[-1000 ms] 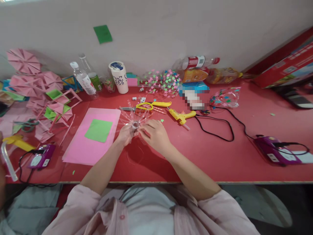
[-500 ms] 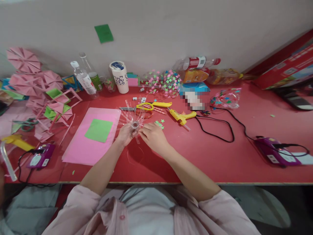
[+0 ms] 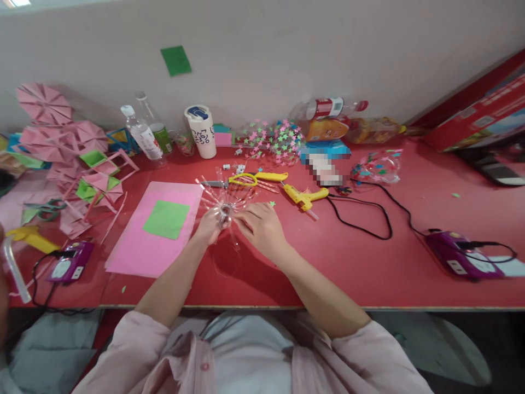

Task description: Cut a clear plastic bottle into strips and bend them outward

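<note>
My left hand point(image 3: 209, 225) is closed round the neck of a clear plastic bottle top point(image 3: 225, 210), whose wall is cut into thin strips that fan outward. Its round mouth faces up toward me. From the other side, my right hand point(image 3: 260, 227) pinches at the strips beside the neck, thumb and forefinger together; the exact strip is too fine to make out. Just beyond the strips lie scissors point(image 3: 244, 179) with yellow handles and a yellow-handled cutter point(image 3: 271, 176). A small green star point(image 3: 272, 203) shows past my right knuckles.
Pink sheets with a green square point(image 3: 166, 220) lie left. A yellow glue gun point(image 3: 305, 197) and its black cord are right, leading toward a purple power strip point(image 3: 461, 254). Bottles, a white cup point(image 3: 200, 131) and star-filled plastic point(image 3: 286, 141) line the wall. Pink paper shapes point(image 3: 65, 131) stand far left.
Both hands stay nearly in place while the bottle top turns slightly and its strips shift. My right hand dipped, baring several green stars, then rose over most of them again.
</note>
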A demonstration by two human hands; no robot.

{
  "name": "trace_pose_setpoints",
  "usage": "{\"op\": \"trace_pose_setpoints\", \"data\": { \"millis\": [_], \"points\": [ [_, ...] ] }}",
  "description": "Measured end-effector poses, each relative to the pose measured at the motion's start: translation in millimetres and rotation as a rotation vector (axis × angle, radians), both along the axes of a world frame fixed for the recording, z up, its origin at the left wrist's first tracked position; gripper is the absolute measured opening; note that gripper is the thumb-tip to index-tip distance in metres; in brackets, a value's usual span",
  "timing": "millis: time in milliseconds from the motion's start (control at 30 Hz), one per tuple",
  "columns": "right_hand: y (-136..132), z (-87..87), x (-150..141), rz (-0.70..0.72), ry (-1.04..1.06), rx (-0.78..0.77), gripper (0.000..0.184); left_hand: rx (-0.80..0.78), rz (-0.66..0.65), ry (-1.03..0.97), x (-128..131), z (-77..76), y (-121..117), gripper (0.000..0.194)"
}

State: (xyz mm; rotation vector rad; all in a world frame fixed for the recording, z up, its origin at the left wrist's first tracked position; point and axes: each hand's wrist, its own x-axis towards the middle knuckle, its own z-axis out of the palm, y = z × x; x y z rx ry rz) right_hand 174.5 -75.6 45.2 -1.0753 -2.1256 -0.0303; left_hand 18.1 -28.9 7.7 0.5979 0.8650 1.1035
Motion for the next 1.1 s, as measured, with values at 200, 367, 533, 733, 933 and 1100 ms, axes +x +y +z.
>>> {"op": "trace_pose_setpoints", "data": {
  "millis": [200, 367, 533, 733, 933, 1100],
  "points": [
    [-1, 1.3, 0, 0.015, 0.029, 0.008, 0.021, -0.023, 0.011, -0.020, -3, 2.8, 0, 0.010],
    [-3, 3.0, -2, 0.022, 0.052, 0.016, 0.023, -0.114, -0.024, -0.086, -1, 15.6, -3, 0.015],
    [-5, 7.5, -1, 0.052, 0.129, -0.039, 0.019, -0.246, -0.024, -0.077, 1, 16.1, -1, 0.022],
    [-4, 14.3, 7, 0.026, 0.377, -0.184, 0.015, -0.227, -0.187, -0.196, -7, 3.5, 3, 0.034],
    [-1, 16.2, 7, 0.013, 0.383, -0.275, 0.015, -0.218, -0.240, -0.140, -6, 2.0, 2, 0.038],
    [-1, 14.3, 5, 0.004, 0.366, -0.294, 0.015, -0.194, -0.262, -0.125, -3, -1.7, 2, 0.035]
  ]
}}
